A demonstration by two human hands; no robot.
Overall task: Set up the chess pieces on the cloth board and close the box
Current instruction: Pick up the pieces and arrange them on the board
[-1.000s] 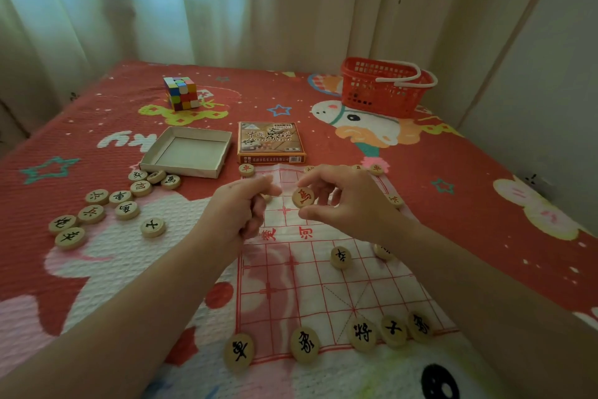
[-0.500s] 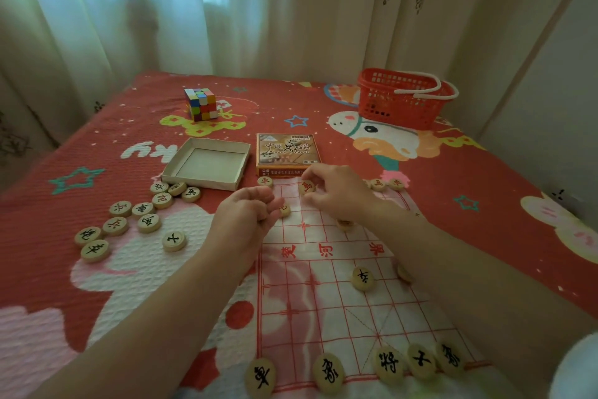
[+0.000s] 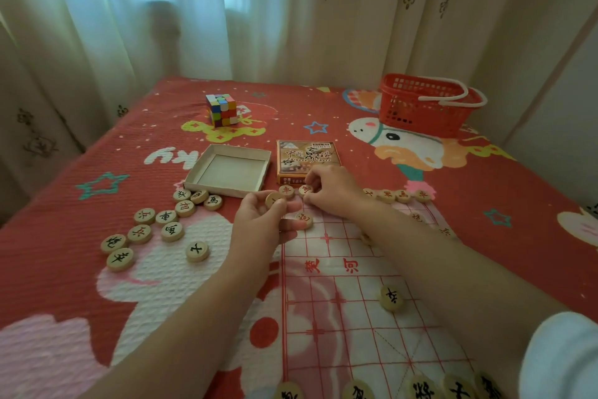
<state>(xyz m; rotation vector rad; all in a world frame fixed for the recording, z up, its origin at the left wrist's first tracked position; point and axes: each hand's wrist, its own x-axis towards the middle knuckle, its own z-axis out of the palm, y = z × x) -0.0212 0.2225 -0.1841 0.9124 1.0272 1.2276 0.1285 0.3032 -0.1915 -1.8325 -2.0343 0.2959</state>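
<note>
Pale patterned curtains (image 3: 226, 16) close off the room behind a bed under a soft, ridged red cartoon bedspread (image 3: 48, 236). On it lies the white cloth board with red grid lines (image 3: 356, 317). At the board's far edge the right hand (image 3: 336, 191) has its grip pinched on a round wooden piece with a red character (image 3: 305, 190), just beside a neighbouring red-lettered piece (image 3: 286, 190); a careless release could knock that neighbour off its point. The left hand (image 3: 259, 224), at the board's far left corner, grips a second round wooden piece (image 3: 274, 199). The right forearm lies over the cloth, so a dragged arm may rumple it and shift the black-lettered piece (image 3: 391, 298) mid-board. Left of the board wait loose black-lettered pieces (image 3: 170, 231). Beyond its far edge sit the open grey cardboard box tray (image 3: 228, 172), printed box lid (image 3: 305, 156), multicoloured puzzle cube (image 3: 221, 109) and red plastic basket (image 3: 417, 107).
</note>
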